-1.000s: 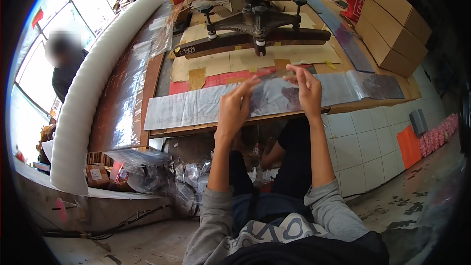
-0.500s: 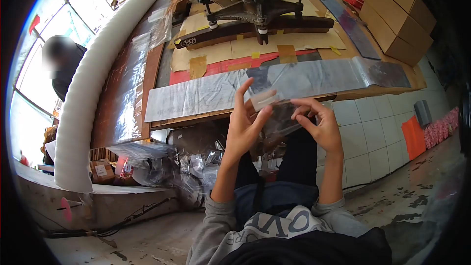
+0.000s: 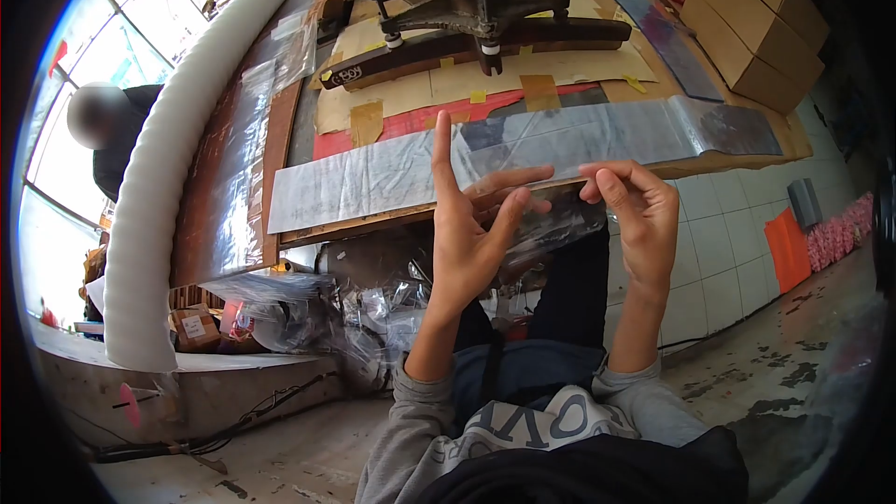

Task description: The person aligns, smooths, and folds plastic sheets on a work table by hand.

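Note:
A thin clear plastic bag [image 3: 560,227] hangs between my hands, just in front of the table edge. My right hand [image 3: 644,215] pinches its upper edge between thumb and fingertips. On the other side, my left hand [image 3: 471,233] has its fingers spread: the index points up, and the others stretch toward the bag's top edge and touch or overlap it. Whether the left fingers are inside the bag, I cannot tell. Behind the hands, a long strip of clear plastic sheet [image 3: 364,179] lies along the front of the table.
A black metal press head [image 3: 485,14] with a long bar stands over taped cardboard. A white foam roll [image 3: 154,215] runs along the left. Cardboard boxes [image 3: 747,28] sit at the back right. Crumpled plastic [image 3: 299,308] lies under the table. Another person [image 3: 117,145] is at far left.
My right hand has moved right and up with the bag's edge. The left middle fingers now reach further right, and the index stands straighter. The person at left has shifted.

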A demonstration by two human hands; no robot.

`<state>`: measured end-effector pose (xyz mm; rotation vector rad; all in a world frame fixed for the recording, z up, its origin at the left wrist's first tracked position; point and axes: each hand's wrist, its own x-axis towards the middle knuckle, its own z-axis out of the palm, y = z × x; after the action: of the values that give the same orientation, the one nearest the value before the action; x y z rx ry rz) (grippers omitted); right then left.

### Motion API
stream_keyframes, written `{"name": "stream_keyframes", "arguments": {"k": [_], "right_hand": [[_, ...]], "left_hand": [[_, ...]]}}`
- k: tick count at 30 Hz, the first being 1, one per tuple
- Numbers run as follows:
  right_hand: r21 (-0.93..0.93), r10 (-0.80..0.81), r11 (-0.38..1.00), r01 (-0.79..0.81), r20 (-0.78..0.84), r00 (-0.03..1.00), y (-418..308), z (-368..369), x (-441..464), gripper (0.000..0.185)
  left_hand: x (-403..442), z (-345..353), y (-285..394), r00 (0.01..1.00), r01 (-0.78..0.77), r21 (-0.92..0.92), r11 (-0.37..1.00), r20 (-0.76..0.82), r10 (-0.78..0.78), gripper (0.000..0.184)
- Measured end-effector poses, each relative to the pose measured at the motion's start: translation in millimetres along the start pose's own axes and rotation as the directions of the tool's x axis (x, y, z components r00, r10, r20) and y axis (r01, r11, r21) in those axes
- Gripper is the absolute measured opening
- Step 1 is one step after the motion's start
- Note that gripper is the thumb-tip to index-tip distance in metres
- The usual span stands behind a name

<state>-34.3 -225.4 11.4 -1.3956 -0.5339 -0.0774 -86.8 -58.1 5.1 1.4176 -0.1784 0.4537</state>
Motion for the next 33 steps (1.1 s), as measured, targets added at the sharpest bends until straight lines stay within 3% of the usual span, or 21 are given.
{"name": "stream_keyframes", "arguments": {"k": [8, 20, 26, 29, 33], "right_hand": [[0.014, 0.012, 1.0, -0.012, -0.008, 1.0, 0.5, 0.3, -1.9, 0.015], [0.079, 0.001, 0.997, 0.005, -0.082, 0.997, 7.6, 1.1, -0.3, 0.016], [0.098, 0.005, 0.995, 0.001, -0.061, 0.998, 10.1, 1.6, -2.4, 0.016], [0.232, 0.029, 0.972, -0.035, 0.032, 0.999, 10.1, 3.6, 1.5, 0.018], [0.286, 0.076, 0.953, -0.105, 0.112, 0.991, 11.0, 4.7, 4.6, 0.016]], "left_hand": [[-3.5, -3.9, 9.0, 0.996, -0.013, 0.037, 0.999, -0.082, 0.016, 0.076], [-6.1, -3.3, 4.6, 0.997, -0.042, -0.058, 0.997, -0.064, 0.038, 0.075], [-9.9, -9.1, 7.6, 0.994, -0.056, -0.018, 0.998, -0.1, 0.054, 0.077], [-10.8, -8.7, 2.6, 0.993, -0.057, -0.016, 0.998, -0.107, 0.055, 0.076], [-12.7, -2.3, 3.7, 0.994, 0.042, 0.03, 0.999, -0.103, -0.039, 0.075]]}}
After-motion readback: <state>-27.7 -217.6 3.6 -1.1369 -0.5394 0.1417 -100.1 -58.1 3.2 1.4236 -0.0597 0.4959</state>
